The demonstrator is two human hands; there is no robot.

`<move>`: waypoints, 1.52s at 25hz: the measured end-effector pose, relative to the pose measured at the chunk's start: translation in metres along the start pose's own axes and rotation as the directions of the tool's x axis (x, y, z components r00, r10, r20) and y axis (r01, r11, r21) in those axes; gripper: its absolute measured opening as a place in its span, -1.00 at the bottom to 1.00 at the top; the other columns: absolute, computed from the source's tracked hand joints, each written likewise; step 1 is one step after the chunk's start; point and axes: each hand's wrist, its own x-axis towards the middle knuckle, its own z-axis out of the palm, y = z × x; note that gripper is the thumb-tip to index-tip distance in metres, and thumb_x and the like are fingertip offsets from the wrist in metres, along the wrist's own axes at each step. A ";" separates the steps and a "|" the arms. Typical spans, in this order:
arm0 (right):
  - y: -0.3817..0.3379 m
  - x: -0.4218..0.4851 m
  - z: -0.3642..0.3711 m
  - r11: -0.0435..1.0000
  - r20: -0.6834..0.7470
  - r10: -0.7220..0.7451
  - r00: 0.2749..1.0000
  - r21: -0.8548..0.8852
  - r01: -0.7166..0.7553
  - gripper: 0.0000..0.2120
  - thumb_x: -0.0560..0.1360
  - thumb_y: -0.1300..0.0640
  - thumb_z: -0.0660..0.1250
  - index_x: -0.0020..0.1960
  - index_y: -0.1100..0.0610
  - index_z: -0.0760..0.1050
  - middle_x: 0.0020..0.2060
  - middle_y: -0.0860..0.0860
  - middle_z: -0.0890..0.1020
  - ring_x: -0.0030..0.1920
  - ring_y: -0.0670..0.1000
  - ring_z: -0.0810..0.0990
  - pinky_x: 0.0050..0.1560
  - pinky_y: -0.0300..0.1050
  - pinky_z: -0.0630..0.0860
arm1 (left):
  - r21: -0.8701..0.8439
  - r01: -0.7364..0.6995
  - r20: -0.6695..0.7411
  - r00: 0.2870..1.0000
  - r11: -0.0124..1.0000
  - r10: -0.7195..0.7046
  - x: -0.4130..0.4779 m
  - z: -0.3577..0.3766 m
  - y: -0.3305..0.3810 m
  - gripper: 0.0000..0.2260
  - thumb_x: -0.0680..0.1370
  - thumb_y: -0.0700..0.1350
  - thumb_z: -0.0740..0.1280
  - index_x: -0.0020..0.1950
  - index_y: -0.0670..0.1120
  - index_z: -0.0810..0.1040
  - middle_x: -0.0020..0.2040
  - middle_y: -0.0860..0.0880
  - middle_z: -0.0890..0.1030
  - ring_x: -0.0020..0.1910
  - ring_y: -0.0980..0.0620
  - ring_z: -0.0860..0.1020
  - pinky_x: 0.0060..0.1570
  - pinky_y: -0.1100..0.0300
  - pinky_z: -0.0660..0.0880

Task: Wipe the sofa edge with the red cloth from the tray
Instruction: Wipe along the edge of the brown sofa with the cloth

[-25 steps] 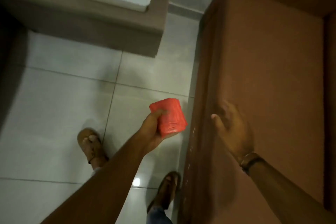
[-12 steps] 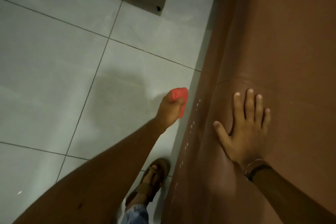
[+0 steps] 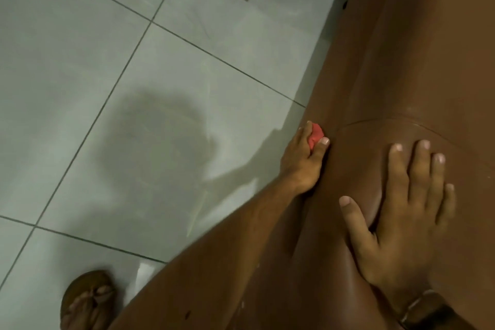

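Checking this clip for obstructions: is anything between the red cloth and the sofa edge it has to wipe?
Nothing visible. The left hand grips the red cloth right against the sofa edge. The right hand lies flat on the sofa top, off to the side, clear of the cloth.

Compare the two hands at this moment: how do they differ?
The left hand is closed on the red cloth; the right hand holds nothing. The left is at the sofa side edge; the right lies flat on top, fingers spread. Only the right wrist has a band. Both touch the sofa.
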 end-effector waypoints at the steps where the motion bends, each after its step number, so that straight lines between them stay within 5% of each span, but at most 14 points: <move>1: 0.001 0.000 0.001 1.000 -0.010 -0.006 1.000 0.004 0.006 -0.09 0.52 -0.33 0.16 0.76 0.04 0.07 0.77 0.10 0.06 0.78 0.18 -0.01 0.68 0.35 0.01 | -0.022 0.002 0.007 1.000 1.000 -0.002 0.005 -0.002 -0.003 -0.31 0.71 0.27 0.11 0.81 0.07 0.08 0.82 -0.04 0.19 0.79 -0.13 0.23 0.76 -0.17 0.17; 8: 0.005 0.000 0.002 0.999 -0.029 -0.008 1.000 -0.031 0.007 -0.08 0.52 -0.34 0.17 0.76 0.04 0.06 0.77 0.10 0.05 0.77 0.19 0.01 0.67 0.36 0.05 | -0.192 0.135 -0.015 0.990 0.972 -0.140 -0.013 -0.005 -0.041 -0.42 0.77 0.14 0.13 0.78 -0.01 0.24 0.78 -0.07 0.31 0.76 -0.10 0.30 0.77 -0.06 0.19; 14: 0.005 0.001 0.005 0.999 0.000 0.007 1.000 -0.054 -0.007 -0.11 0.55 -0.31 0.17 0.77 -0.01 0.00 0.78 0.09 0.01 0.78 0.18 -0.04 0.69 0.35 0.00 | -0.139 -0.024 -0.043 0.999 0.990 0.018 -0.027 0.007 -0.020 -0.29 0.63 0.31 0.16 0.76 0.09 0.27 0.78 -0.01 0.32 0.75 -0.02 0.31 0.77 -0.05 0.19; 18: 0.006 0.000 0.000 0.999 0.025 0.007 1.000 -0.041 -0.006 -0.12 0.56 -0.31 0.17 0.77 -0.03 -0.03 0.78 0.07 -0.01 0.78 0.17 -0.07 0.70 0.36 -0.01 | -0.167 0.076 -0.102 0.990 0.983 -0.094 -0.022 0.001 -0.036 -0.47 0.77 0.08 0.19 0.73 -0.06 0.37 0.74 -0.10 0.40 0.73 -0.09 0.36 0.75 -0.01 0.23; 21: 0.002 0.001 -0.009 0.999 0.089 0.030 0.996 -0.022 -0.029 -0.15 0.61 -0.31 0.12 0.78 -0.02 -0.06 0.78 0.06 -0.06 0.78 0.15 -0.12 0.72 0.33 -0.06 | -0.197 0.190 -0.093 0.973 0.962 -0.211 -0.066 0.002 -0.056 -0.48 0.77 0.09 0.16 0.72 -0.03 0.38 0.71 -0.08 0.44 0.70 -0.09 0.41 0.74 -0.03 0.27; 27: 0.000 -0.027 -0.017 0.999 0.192 0.003 0.981 0.050 -0.012 -0.19 0.65 -0.33 0.01 0.78 -0.04 -0.17 0.77 -0.01 -0.21 0.77 0.08 -0.28 0.74 0.26 -0.19 | -0.233 0.050 -0.077 0.995 0.971 -0.070 -0.076 0.010 -0.033 -0.51 0.79 0.03 0.15 0.71 -0.09 0.39 0.64 -0.15 0.53 0.63 -0.13 0.50 0.69 -0.12 0.37; 31: -0.003 -0.032 -0.019 0.999 0.193 0.009 0.981 0.046 -0.019 -0.23 0.67 -0.26 0.02 0.78 -0.02 -0.13 0.78 0.01 -0.16 0.77 0.10 -0.23 0.74 0.29 -0.16 | -0.227 0.159 -0.099 0.978 0.961 -0.186 -0.088 0.004 -0.053 -0.52 0.80 0.00 0.11 0.68 -0.15 0.42 0.61 -0.20 0.54 0.63 -0.18 0.50 0.68 -0.11 0.37; 33: -0.007 -0.031 -0.022 0.999 0.201 0.026 0.979 0.042 -0.035 -0.25 0.69 -0.22 0.01 0.78 -0.01 -0.14 0.78 0.02 -0.17 0.77 0.11 -0.24 0.74 0.30 -0.15 | -0.250 0.146 -0.106 0.979 0.957 -0.176 -0.116 0.005 -0.066 -0.59 0.81 -0.04 0.11 0.60 -0.08 0.52 0.51 -0.12 0.64 0.53 -0.02 0.60 0.60 0.01 0.48; 36: -0.014 -0.041 -0.027 0.997 0.232 0.061 0.971 0.035 -0.071 -0.25 0.69 -0.22 -0.01 0.78 0.00 -0.17 0.77 0.03 -0.19 0.77 0.11 -0.25 0.74 0.29 -0.16 | -0.270 0.085 -0.076 0.991 0.959 -0.109 -0.134 0.008 -0.068 -0.72 0.80 -0.02 0.13 0.36 0.26 0.56 0.23 0.29 0.73 0.20 0.48 0.67 0.23 0.49 0.59; 38: -0.019 -0.055 -0.028 0.996 0.245 0.058 0.968 0.044 -0.071 -0.22 0.67 -0.24 -0.02 0.77 0.01 -0.19 0.77 0.03 -0.21 0.77 0.11 -0.27 0.74 0.27 -0.18 | -0.233 0.100 -0.063 0.991 0.967 -0.118 -0.129 0.006 -0.058 -0.64 0.80 0.03 0.12 0.55 0.11 0.53 0.43 0.07 0.69 0.42 0.23 0.65 0.46 0.24 0.57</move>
